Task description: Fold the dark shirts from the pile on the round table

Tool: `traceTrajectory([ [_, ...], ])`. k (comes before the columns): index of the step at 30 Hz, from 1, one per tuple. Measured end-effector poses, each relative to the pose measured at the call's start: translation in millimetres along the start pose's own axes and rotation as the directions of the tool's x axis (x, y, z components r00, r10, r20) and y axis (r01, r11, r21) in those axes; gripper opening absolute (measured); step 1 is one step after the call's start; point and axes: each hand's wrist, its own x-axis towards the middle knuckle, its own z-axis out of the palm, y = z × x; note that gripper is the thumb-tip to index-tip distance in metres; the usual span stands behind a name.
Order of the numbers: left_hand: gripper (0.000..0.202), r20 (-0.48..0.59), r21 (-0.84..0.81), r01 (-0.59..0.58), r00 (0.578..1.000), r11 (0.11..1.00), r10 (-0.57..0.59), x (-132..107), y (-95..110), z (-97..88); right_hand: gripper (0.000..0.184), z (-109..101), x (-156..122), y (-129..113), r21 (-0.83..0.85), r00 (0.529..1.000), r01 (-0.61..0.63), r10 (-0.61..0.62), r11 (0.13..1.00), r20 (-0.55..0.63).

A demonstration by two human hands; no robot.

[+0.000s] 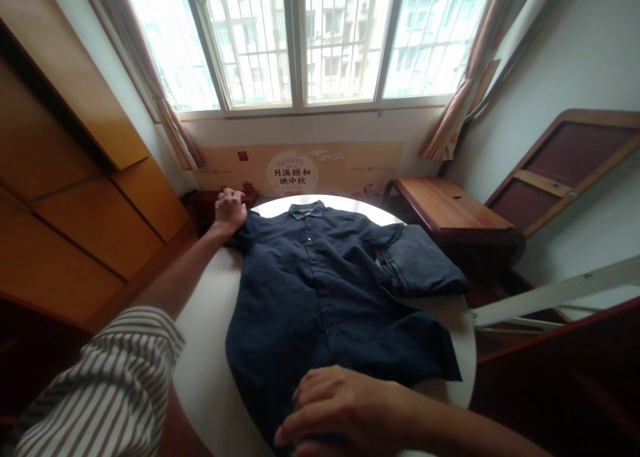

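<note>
A dark navy short-sleeved button-up shirt lies spread front side up on a round white table, its collar toward the window. My left hand is at the sleeve on the left, fingers bent and closed on the cloth; its fingertips are partly hidden. Near the hem, my right hand has its fingers curled round the shirt's lower edge, and the cloth under them is mostly covered. Beside the sleeve on the right rests a folded dark garment, partly beneath that sleeve.
Wooden cabinets stand at the left. A low wooden table is at the back right, near a leaning framed panel. A pale beam extends close to the round table's right edge. Barred windows and a printed banner are behind.
</note>
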Motion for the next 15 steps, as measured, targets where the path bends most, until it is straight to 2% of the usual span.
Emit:
traceTrajectory([
  [2, 0.035, 0.130, -0.173, -0.132, 0.979, 0.976, 0.156, -7, 24, 19.8, 0.025, -10, -3, 13, -0.011, 0.986, -0.102, 0.100, 0.995, -0.133],
  [4, 0.032, 0.257, -0.323, -0.113, 0.945, 0.940, 0.201, -7, 45, 41.4, 0.023, -19, -7, 37, -0.083, 0.946, -0.250, 0.225, 0.965, -0.231],
  [9, 0.028, 0.409, -0.390, 0.092, 0.909, 0.916, 0.083, 2, 79, 97.0, 0.018, -25, -24, 100, -0.258, 0.832, -0.536, 0.452, 0.804, -0.321],
  [11, 0.033, 0.454, -0.402, 0.170, 0.891, 0.900, 0.034, 5, 86, 115.7, 0.016, -21, -30, 112, -0.267, 0.802, -0.590, 0.515, 0.762, -0.301],
  [15, 0.058, 0.498, -0.438, 0.281, 0.867, 0.854, -0.030, 8, 94, 139.3, 0.017, -14, -35, 117, -0.275, 0.784, -0.618, 0.550, 0.736, -0.289],
])
